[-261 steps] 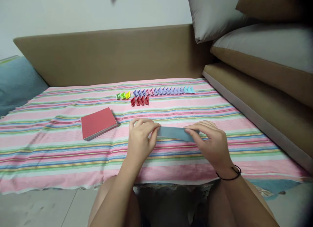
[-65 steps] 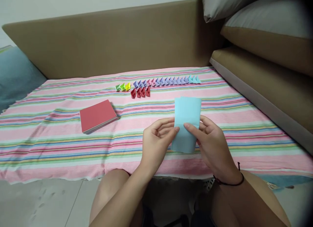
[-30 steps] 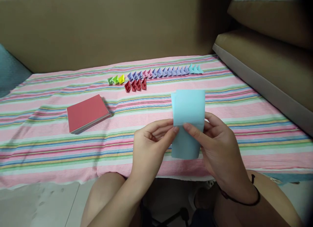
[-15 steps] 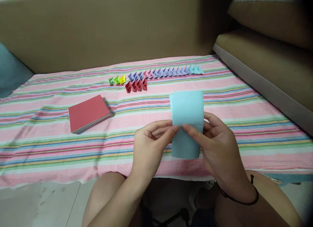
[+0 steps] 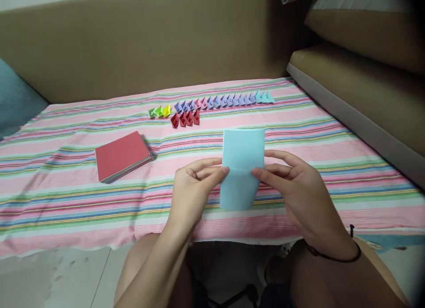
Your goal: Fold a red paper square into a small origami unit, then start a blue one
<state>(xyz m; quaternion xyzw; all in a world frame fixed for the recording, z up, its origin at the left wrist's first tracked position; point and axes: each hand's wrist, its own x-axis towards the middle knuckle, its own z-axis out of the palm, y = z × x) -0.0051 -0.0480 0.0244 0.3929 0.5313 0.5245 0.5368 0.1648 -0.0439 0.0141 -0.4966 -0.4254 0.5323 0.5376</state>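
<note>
A light blue sheet of paper (image 5: 243, 151) with a crease across its middle is held up in front of me, above the striped cloth. My left hand (image 5: 196, 184) pinches its left edge between thumb and fingers, near the crease. On the opposite edge my right hand (image 5: 290, 182) grips it the same way, thumb on the near face. The fingertips behind the paper are hidden. Farther back stand small folded paper pieces: a long row of purple, pink and light blue ones (image 5: 229, 100), several red ones (image 5: 185, 119), and green and yellow ones (image 5: 159, 111).
To the left lies a stack of paper (image 5: 122, 156) with a red sheet on top. A striped cloth (image 5: 79, 202) covers the seat. A brown backrest (image 5: 149, 42) rises behind, thick cushions (image 5: 358, 91) are piled at right, and a blue cushion (image 5: 18, 98) sits far left.
Both hands have brought the paper a little to the left. The hands are farther apart, with the thumbs now near the paper's side edges, and its upper layers line up more closely.
</note>
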